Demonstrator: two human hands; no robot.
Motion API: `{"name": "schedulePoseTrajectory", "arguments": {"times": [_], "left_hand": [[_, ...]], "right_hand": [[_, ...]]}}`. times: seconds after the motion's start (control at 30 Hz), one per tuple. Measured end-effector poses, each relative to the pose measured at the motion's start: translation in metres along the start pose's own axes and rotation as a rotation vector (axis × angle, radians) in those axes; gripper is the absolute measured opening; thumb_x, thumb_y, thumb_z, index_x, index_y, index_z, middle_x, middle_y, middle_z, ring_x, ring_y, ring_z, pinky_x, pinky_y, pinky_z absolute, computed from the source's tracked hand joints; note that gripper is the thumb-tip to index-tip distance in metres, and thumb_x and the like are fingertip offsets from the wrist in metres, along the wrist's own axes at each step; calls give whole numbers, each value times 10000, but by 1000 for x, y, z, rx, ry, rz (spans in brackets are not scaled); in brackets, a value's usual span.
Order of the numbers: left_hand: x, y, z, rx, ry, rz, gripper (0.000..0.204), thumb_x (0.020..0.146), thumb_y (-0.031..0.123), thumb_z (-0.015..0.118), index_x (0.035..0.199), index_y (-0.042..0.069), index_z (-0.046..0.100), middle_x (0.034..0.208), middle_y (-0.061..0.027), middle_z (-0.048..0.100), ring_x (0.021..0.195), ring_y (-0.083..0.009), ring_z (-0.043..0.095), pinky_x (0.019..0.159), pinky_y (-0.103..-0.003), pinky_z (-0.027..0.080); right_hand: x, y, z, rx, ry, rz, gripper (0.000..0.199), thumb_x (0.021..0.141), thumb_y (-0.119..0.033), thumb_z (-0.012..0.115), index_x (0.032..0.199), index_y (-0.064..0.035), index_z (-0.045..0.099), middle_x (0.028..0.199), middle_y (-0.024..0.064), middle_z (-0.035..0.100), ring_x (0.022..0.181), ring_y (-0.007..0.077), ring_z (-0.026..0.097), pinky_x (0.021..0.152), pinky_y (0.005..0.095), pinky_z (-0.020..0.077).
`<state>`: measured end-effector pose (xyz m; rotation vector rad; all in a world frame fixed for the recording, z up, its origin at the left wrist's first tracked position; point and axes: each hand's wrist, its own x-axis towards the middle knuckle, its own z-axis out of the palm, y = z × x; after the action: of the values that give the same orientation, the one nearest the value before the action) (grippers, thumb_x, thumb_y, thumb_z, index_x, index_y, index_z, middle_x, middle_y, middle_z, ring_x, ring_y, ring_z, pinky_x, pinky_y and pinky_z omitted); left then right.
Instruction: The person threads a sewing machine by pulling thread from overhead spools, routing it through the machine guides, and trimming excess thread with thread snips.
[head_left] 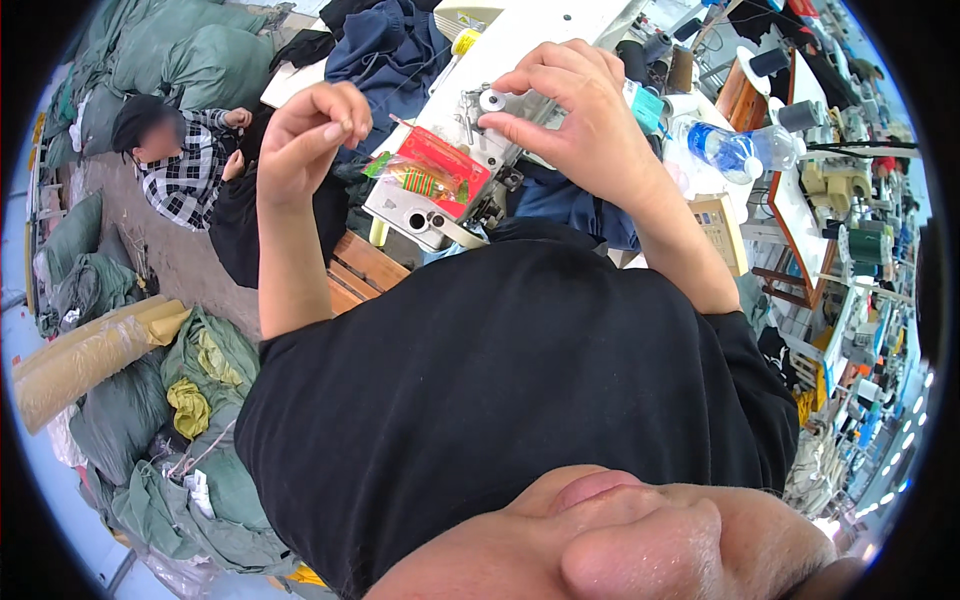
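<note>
My left hand (313, 128) is raised left of the sewing machine, its thumb and fingertips pinched together. Whatever it may hold is too fine to see. My right hand (578, 115) reaches over the machine, thumb and forefinger on either side of a small white disc (491, 101) with a dark centre. The disc sits by metal fittings on the white sewing machine (413, 217). Between my hands, a red packet (440, 160) and a clear wrapper with green and striped parts (425, 182) lie on the machine.
Dark blue cloth (385, 55) is heaped beyond my left hand. Water bottles (722, 150) lie to the right, near thread cones (800, 116). A person in a checked shirt (180, 180) sits at the left, among green sacks (205, 65). A wrapped roll (95, 355) lies lower left.
</note>
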<state>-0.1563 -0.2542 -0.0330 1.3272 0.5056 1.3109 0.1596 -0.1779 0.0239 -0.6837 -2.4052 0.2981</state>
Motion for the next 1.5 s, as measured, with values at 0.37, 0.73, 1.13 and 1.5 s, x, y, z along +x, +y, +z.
{"name": "schedulePoseTrajectory", "arguments": {"times": [0.37, 0.73, 1.13, 1.5], "left_hand": [[-12, -21, 17, -199, 33, 16, 86, 909, 100, 606, 940, 20, 597, 888, -117, 588, 794, -175, 491, 775, -332, 396], [2, -19, 22, -253, 15, -72, 118, 903, 172, 577, 894, 70, 518, 778, -53, 499, 735, -166, 428, 728, -350, 354], [14, -27, 13, -284, -60, -230, 96, 878, 134, 579, 901, 59, 524, 761, -51, 498, 713, -135, 411, 690, -310, 360], [10, -17, 3, -224, -131, -321, 116, 847, 85, 580, 945, 33, 548, 852, -63, 524, 773, -141, 443, 727, -275, 359]], "right_hand": [[-7, 0, 19, 0, 132, -32, 224, 866, -249, 794, 995, -84, 714, 998, 32, 668, 1017, 239, 601, 953, 385, 377], [-4, -3, 11, -167, 33, -34, 275, 890, -340, 758, 1017, -98, 724, 967, 37, 640, 1008, 242, 604, 943, 413, 383], [-23, -18, 52, -17, 409, 139, 157, 815, -213, 770, 881, -76, 731, 920, 60, 643, 972, 251, 600, 944, 444, 349], [-25, 36, -109, -108, 463, 357, 194, 924, -177, 746, 1019, -8, 758, 801, 67, 709, 696, 161, 644, 652, 312, 500]]}}
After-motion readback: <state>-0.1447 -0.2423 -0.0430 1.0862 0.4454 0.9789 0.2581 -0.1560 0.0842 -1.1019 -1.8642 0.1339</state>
